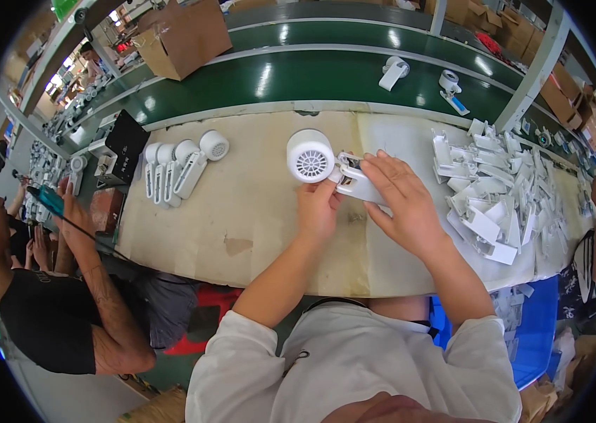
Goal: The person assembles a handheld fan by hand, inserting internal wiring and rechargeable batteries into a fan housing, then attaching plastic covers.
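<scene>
both hands meet mid-bench: left hand (318, 204) pinches the white fan unit (312, 156) below its round grille, right hand (402, 199) clamped over its handle. light, stiff plastic, probably slick; best held by the handle.

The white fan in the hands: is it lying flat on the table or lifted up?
Lying on the table. The white fan rests on the table, grille facing up; the left hand and right hand grip its handle.
</scene>
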Tool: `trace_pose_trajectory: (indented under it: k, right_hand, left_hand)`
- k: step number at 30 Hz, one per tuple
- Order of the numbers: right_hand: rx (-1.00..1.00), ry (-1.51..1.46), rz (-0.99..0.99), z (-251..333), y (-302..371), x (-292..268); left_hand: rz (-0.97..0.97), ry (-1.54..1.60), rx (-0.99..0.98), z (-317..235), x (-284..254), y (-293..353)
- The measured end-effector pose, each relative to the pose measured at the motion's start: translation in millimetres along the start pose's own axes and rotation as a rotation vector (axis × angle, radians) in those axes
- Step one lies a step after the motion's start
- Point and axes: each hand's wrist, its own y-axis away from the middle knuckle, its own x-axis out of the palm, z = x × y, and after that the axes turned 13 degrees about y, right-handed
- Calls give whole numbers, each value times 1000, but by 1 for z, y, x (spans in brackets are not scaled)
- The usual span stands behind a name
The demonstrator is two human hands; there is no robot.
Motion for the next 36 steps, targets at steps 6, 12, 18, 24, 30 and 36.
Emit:
trace_pose_trajectory:
  k: [6, 12, 18, 24, 30, 36]
  right_hand:
    - [98, -97, 11, -3, 3, 9]
    - [89, -40, 10, -3, 0, 20]
    - [360, -45, -125, 6, 4, 30]
    - [808, -1156, 299, -5, 12, 33]
    - [622, -865, 89, 11, -14, 31]
    - [199, -773, -8, -1, -37, 59]
  left_hand:
    - [29, 125, 50, 0, 20, 7]
    - [24, 37, 72, 5, 13, 4]
    - [60, -220, 295, -1, 12, 7]
    - [73, 25, 294, -13, 23, 8]
    - [62, 102, 346, -35, 31, 1]
    - [121, -113, 436, -73, 22, -10]
